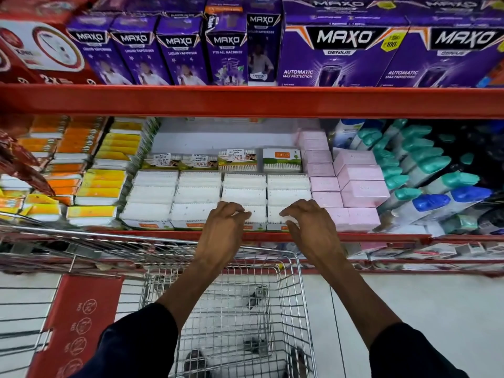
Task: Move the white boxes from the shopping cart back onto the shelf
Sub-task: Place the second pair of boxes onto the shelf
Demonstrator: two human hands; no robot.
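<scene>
Your left hand [222, 227] sits at the front edge of the red metal shelf [245, 100], fingers curled down onto the top of the front white rectangular box of cotton swabs [255, 212] in the third column from the left. The fingertips touch the box top; whether they grip it or only press on it, you cannot tell.

Your right hand [309, 227] mirrors it at 3 o'clock from the left hand. Its fingers bend over the front white swab box of the fourth column [275, 215], thumb down along the box's front face near the shelf lip. Contact is plain, a firm grasp is not.

The white boxes fill four columns, three rows deep, on the middle shelf. At 12 o'clock from them stands a back row of small clear swab packs with green and orange labels [237, 159].

At 3 o'clock of the white block: stacked pale pink cardboard boxes [360, 186], then white bottles with teal and blue caps [425, 186]. At 9 o'clock: yellow and orange flat packs [103, 175].

The upper tier carries purple MAXO cartons [338, 50].

At 6 o'clock, under your forearms, the silver wire shopping cart [240, 309] shows bare mesh, with no white boxes visible in the part in view. A red plastic child-seat flap [81, 323] lies at 7 o'clock.
</scene>
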